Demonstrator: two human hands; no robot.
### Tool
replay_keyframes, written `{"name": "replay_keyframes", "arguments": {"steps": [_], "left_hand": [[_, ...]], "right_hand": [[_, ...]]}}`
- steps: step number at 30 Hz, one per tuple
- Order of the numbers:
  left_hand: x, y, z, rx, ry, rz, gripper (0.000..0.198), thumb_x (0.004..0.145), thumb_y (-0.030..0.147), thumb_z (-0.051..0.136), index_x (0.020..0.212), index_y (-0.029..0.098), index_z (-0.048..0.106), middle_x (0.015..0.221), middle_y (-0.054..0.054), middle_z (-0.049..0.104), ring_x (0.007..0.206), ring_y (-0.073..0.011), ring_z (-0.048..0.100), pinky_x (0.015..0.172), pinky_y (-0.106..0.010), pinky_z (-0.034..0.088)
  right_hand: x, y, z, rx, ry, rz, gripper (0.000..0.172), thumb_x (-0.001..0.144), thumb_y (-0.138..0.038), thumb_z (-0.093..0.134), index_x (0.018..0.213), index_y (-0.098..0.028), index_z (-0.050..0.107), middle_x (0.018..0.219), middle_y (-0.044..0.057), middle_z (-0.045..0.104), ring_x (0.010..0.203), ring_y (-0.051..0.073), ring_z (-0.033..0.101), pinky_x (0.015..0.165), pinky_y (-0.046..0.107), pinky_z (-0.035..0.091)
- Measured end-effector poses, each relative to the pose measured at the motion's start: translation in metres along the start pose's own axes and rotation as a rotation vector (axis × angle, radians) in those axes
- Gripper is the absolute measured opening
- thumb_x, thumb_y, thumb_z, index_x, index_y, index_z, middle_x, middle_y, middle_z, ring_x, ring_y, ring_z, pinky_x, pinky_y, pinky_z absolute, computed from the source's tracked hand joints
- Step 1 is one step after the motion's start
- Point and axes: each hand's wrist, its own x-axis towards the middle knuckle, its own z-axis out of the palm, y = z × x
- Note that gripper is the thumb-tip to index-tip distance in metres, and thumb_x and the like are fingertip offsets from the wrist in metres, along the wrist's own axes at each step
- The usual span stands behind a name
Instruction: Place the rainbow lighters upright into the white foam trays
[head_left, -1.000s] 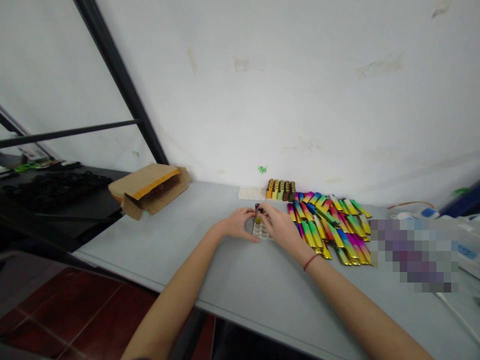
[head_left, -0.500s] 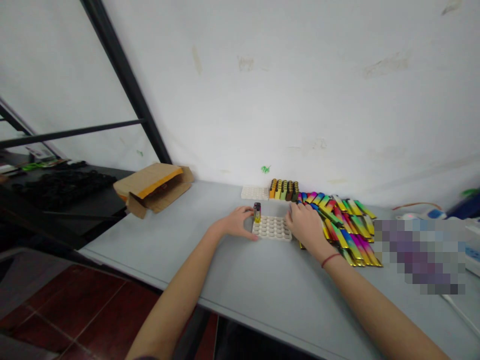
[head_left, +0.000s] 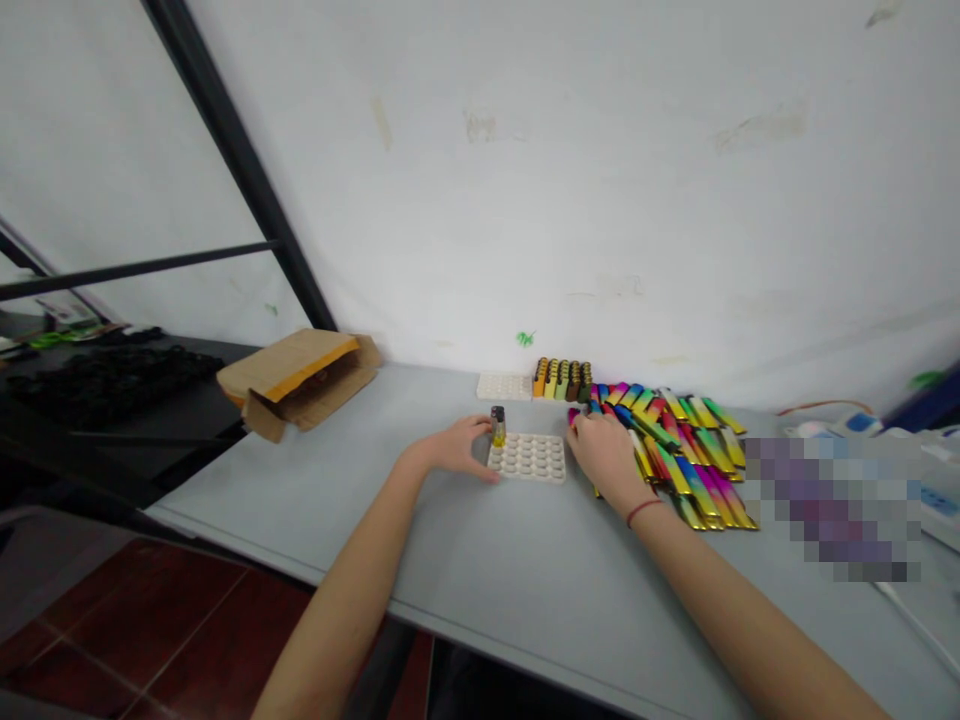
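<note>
A white tray with round sockets (head_left: 532, 460) lies on the grey table (head_left: 480, 560). One lighter (head_left: 497, 427) stands upright in the tray's far left corner. My left hand (head_left: 456, 447) rests against the tray's left edge, fingers curled round it. My right hand (head_left: 606, 450) lies on the left end of a heap of rainbow-coloured lighters (head_left: 679, 445), fingers closed on one of them, a pink tip showing at the fingertips.
A second white tray (head_left: 504, 386) with a row of upright lighters (head_left: 562, 380) stands by the wall. An open cardboard box (head_left: 300, 378) lies at the table's left end. A black shelf frame (head_left: 112, 400) stands further left. Cables and white devices (head_left: 930, 470) lie at the right.
My right hand left the upright lighter standing in the tray and moved right onto the heap of lighters. The left hand stayed at the tray's edge.
</note>
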Motion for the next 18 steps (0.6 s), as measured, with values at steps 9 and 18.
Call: {"name": "replay_keyframes", "arguments": {"steps": [9,18], "left_hand": [[-0.005,-0.008,-0.004,0.031,-0.043,-0.059,0.09,0.057,0.057,0.078,0.132,0.018,0.046,0.147,-0.012,0.032,0.135,-0.0325,0.029,0.112,-0.041,0.023],[-0.012,0.006,-0.015,-0.035,-0.141,-0.183,0.101,0.062,0.064,0.069,0.142,0.014,0.033,0.154,-0.014,0.017,0.139,-0.0335,0.021,0.114,-0.04,0.018]], "right_hand": [[0.01,-0.008,0.001,0.032,-0.073,0.164,0.022,0.085,-0.021,0.048,0.09,-0.007,0.065,0.084,0.022,0.068,0.086,0.029,0.065,0.071,0.033,0.043],[0.019,-0.004,-0.004,0.128,-0.252,0.242,0.026,0.084,-0.013,0.043,0.097,-0.008,0.065,0.098,0.019,0.069,0.094,0.028,0.066,0.075,0.032,0.045]]}}
